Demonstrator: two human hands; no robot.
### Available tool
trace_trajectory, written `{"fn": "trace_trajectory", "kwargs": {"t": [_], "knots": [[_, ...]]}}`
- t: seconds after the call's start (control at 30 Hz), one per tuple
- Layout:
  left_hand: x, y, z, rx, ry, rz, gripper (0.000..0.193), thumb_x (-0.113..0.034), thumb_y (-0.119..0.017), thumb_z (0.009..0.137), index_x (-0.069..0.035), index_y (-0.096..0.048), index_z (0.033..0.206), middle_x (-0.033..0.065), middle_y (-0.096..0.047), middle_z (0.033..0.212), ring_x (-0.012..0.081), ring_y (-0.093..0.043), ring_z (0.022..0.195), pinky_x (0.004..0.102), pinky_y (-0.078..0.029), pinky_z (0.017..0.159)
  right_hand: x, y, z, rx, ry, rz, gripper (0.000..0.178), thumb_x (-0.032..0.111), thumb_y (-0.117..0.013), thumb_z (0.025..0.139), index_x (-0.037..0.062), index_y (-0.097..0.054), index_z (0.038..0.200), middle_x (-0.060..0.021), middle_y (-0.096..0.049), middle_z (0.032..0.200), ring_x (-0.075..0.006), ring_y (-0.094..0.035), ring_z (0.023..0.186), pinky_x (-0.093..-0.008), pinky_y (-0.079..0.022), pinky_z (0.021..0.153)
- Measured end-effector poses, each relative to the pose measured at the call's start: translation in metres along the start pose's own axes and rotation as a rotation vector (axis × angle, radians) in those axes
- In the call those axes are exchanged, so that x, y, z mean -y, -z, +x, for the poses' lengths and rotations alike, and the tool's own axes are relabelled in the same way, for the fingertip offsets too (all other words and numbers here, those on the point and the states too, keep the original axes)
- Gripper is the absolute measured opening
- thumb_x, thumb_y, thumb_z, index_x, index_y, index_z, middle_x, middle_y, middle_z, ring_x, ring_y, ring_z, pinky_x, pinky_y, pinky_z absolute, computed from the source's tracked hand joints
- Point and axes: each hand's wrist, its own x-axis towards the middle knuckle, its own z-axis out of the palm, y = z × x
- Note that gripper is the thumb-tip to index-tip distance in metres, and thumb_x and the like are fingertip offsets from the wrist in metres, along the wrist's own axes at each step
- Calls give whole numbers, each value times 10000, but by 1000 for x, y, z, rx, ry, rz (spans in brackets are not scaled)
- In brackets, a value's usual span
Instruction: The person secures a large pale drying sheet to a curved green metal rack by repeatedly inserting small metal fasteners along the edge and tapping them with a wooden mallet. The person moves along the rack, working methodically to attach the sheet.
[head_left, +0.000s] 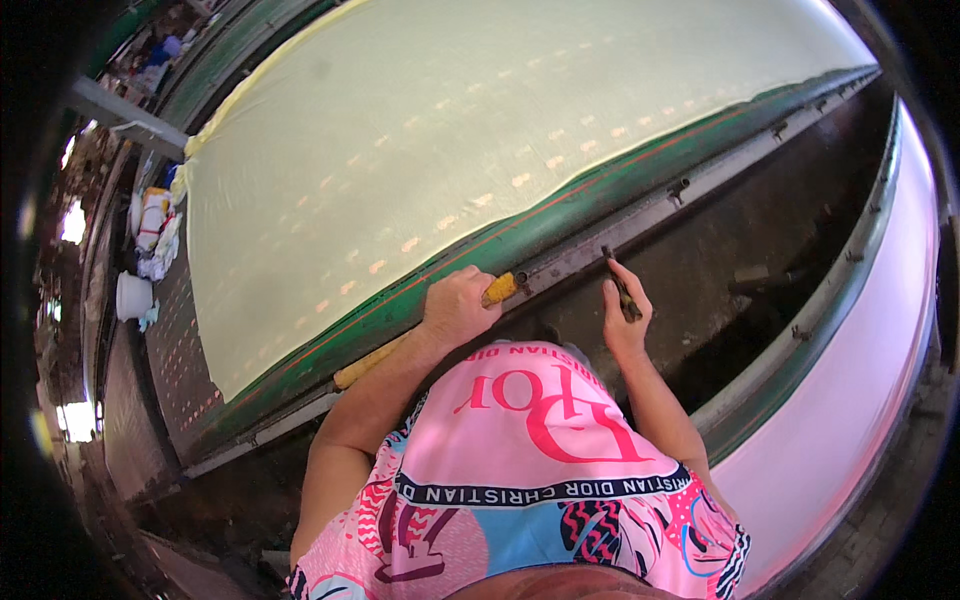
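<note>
My left hand [458,308] is closed around a yellow-wrapped rod [500,290] beside the metal rail [575,262]. The rod's dark end sticks out past my fingers. Another yellow length [362,368] shows beside my left forearm; whether both are one piece is hidden. To the right, my right hand [628,325] is closed on a slim dark metal piece [624,298]. Its upper tip reaches the rail's near edge; I cannot tell if they touch. Beyond the rail, pale yellow fabric [330,220] printed with rows of small pinkish marks covers a long green-edged table [545,228].
Several small stops [679,188] stick out along the rail. A dark aisle separates this table from another at right with pink fabric [850,440]. At far left are a white bucket [133,296], crumpled cloths [160,225] and a grey bar [130,120].
</note>
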Motion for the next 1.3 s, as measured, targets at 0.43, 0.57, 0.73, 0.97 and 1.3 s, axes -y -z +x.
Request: {"fn": "trace_trajectory", "kwargs": {"t": [0.43, 0.57, 0.73, 0.97, 1.3], "knots": [[22, 27, -35, 78, 8, -72, 346, -255, -895, 794, -90, -799, 1082, 117, -682, 1002, 351, -733, 948, 481, -616, 807, 97, -57, -19, 545, -386, 218, 168, 13, -695, 1025, 1, -819, 1138, -98, -756, 1005, -170, -716, 883, -319, -550, 774], [27, 22, -37, 48, 0, -94, 331, -252, -894, 794, -88, -804, 1067, 114, -682, 992, 350, -730, 939, 481, -614, 809, 103, -46, -16, 816, -182, 198, 183, 10, -701, 1033, -3, -809, 1180, -72, -771, 1039, -132, -695, 894, -300, -545, 781], [25, 26, -36, 56, -7, -103, 324, -251, -890, 804, -91, -810, 1075, 119, -683, 989, 354, -728, 934, 480, -610, 814, 99, -70, -29, 305, -344, 168, 202, -24, -672, 1046, 14, -810, 1190, -78, -750, 998, -159, -700, 861, -311, -550, 767], [26, 28, -37, 57, -3, -138, 340, -251, -886, 805, -93, -816, 1098, 125, -682, 975, 365, -722, 947, 494, -604, 830, 88, -63, -42, 24, -135, 93, 167, 32, -652, 1094, -9, -762, 1213, -54, -677, 990, -102, -640, 796, -274, -514, 706], [24, 36, -35, 45, 2, -209, 290, -201, -884, 793, -88, -825, 1054, 134, -679, 907, 367, -718, 864, 471, -589, 763, 96, -61, -36, 225, -1, -55, 143, -13, -694, 1023, 0, -779, 1137, -153, -704, 1008, -278, -691, 909, -382, -542, 823]]}}
